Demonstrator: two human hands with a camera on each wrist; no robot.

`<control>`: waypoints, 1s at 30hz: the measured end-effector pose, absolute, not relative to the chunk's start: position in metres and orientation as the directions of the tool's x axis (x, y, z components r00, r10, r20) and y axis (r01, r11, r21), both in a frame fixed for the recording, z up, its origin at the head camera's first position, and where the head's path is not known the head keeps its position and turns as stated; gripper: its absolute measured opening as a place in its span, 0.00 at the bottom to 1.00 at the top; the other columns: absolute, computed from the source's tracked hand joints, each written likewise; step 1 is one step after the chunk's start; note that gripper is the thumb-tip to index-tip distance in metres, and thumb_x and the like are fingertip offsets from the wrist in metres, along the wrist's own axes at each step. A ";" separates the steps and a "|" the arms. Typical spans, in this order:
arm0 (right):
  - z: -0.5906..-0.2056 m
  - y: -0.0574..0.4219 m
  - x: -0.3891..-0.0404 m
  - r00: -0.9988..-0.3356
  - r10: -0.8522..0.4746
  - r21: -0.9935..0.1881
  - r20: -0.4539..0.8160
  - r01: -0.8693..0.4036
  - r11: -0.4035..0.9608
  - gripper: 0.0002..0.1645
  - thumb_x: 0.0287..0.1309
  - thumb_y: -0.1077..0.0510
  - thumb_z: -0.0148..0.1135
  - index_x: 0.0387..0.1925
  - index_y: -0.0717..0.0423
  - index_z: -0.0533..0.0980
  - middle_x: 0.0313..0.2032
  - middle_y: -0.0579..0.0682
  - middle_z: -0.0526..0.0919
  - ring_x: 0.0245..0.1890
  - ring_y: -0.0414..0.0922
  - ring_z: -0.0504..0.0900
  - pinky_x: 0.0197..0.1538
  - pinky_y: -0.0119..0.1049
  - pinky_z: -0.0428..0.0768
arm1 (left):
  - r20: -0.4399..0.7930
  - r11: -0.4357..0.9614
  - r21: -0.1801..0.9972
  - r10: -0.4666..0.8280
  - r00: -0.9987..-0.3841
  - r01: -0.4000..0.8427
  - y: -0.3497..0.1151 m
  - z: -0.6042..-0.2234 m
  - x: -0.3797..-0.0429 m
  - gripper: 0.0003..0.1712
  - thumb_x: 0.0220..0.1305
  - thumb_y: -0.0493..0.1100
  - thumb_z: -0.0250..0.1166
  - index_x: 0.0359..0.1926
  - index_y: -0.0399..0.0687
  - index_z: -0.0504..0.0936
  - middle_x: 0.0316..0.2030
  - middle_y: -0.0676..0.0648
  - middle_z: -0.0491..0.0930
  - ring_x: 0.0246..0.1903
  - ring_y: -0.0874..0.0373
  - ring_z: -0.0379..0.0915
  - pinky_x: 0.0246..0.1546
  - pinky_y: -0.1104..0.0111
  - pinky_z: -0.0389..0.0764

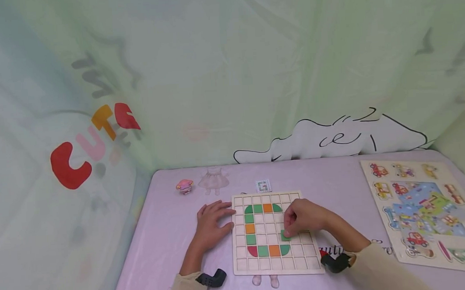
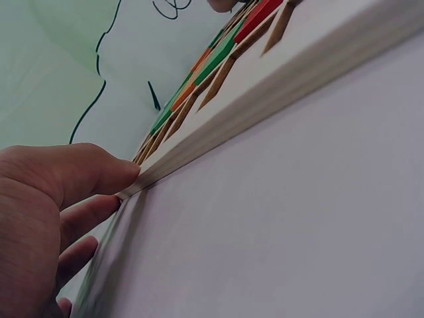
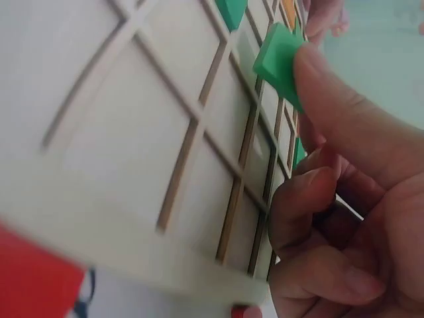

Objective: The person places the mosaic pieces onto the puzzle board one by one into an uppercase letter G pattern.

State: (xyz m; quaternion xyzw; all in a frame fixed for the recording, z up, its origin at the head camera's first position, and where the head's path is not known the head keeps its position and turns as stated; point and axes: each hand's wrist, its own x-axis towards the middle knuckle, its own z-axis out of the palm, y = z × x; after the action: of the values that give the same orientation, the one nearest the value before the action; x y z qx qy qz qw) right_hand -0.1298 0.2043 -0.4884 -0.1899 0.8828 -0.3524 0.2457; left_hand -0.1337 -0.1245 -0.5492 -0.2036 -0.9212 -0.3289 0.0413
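Note:
A pale wooden grid board (image 1: 240,265) lies flat on the table, with green, orange and red tiles set in some of its cells. The set tiles form a C-like outline, rounded at the corners, with a red tile (image 1: 252,251) at its lower left. Between thumb and fingers, my right hand (image 1: 306,215) pinches a green square tile (image 3: 278,63), held tilted over the right side of that outline. My left hand (image 1: 213,222) rests by the board's left edge, fingers spread. In the left wrist view its thumb (image 2: 109,173) touches the board's rim.
Behind the board lies a small pattern card (image 1: 263,186). A pink-topped figurine (image 1: 185,186) stands at the back left. To the right is a vehicle picture puzzle board (image 1: 382,216) with loose-looking pieces. A printed curtain (image 1: 213,76) hangs behind the table.

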 end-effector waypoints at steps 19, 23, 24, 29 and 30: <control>-0.493 0.188 -0.121 -0.865 -0.413 -0.639 -0.283 -0.151 0.754 0.14 0.42 0.54 0.83 0.17 0.45 0.81 0.15 0.40 0.76 0.24 0.40 0.73 0.28 0.32 0.69 | 0.195 0.710 0.591 0.335 -0.922 0.383 -0.125 -0.550 -0.134 0.17 0.61 0.46 0.71 0.52 0.61 0.87 0.64 0.55 0.79 0.72 0.51 0.65 0.74 0.37 0.47; -0.492 0.186 -0.119 -0.875 -0.385 -0.629 -0.293 -0.126 0.767 0.15 0.41 0.55 0.84 0.17 0.46 0.81 0.15 0.41 0.77 0.24 0.41 0.73 0.28 0.33 0.69 | 0.191 0.718 0.581 0.336 -0.922 0.382 -0.125 -0.552 -0.135 0.17 0.61 0.47 0.71 0.52 0.62 0.87 0.65 0.55 0.79 0.72 0.51 0.64 0.74 0.38 0.48; -0.491 0.186 -0.119 -0.877 -0.376 -0.626 -0.298 -0.118 0.771 0.15 0.41 0.55 0.84 0.17 0.46 0.81 0.15 0.41 0.77 0.24 0.41 0.73 0.28 0.33 0.69 | 0.193 0.718 0.580 0.338 -0.921 0.385 -0.125 -0.552 -0.135 0.17 0.61 0.47 0.71 0.52 0.62 0.87 0.65 0.55 0.79 0.72 0.51 0.65 0.74 0.38 0.48; -0.490 0.183 -0.117 -0.886 -0.325 -0.597 -0.330 -0.071 0.799 0.16 0.40 0.55 0.85 0.16 0.47 0.80 0.15 0.42 0.77 0.25 0.41 0.74 0.29 0.34 0.69 | 0.218 0.709 0.575 0.346 -0.912 0.407 -0.125 -0.550 -0.134 0.17 0.60 0.46 0.72 0.51 0.60 0.87 0.64 0.54 0.80 0.71 0.49 0.66 0.72 0.36 0.50; -0.490 0.183 -0.117 -0.888 -0.316 -0.592 -0.334 -0.063 0.804 0.16 0.39 0.54 0.85 0.16 0.47 0.80 0.15 0.42 0.78 0.25 0.41 0.74 0.30 0.35 0.69 | 0.222 0.707 0.576 0.348 -0.911 0.410 -0.125 -0.550 -0.134 0.17 0.59 0.45 0.72 0.51 0.60 0.87 0.64 0.53 0.80 0.71 0.49 0.66 0.71 0.36 0.50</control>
State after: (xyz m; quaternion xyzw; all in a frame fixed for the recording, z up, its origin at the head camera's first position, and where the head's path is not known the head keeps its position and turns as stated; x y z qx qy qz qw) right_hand -0.1168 0.1826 -0.4900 -0.1024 0.9254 -0.2960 0.2134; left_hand -0.1337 -0.1247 -0.5499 -0.2054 -0.9227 -0.3228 0.0484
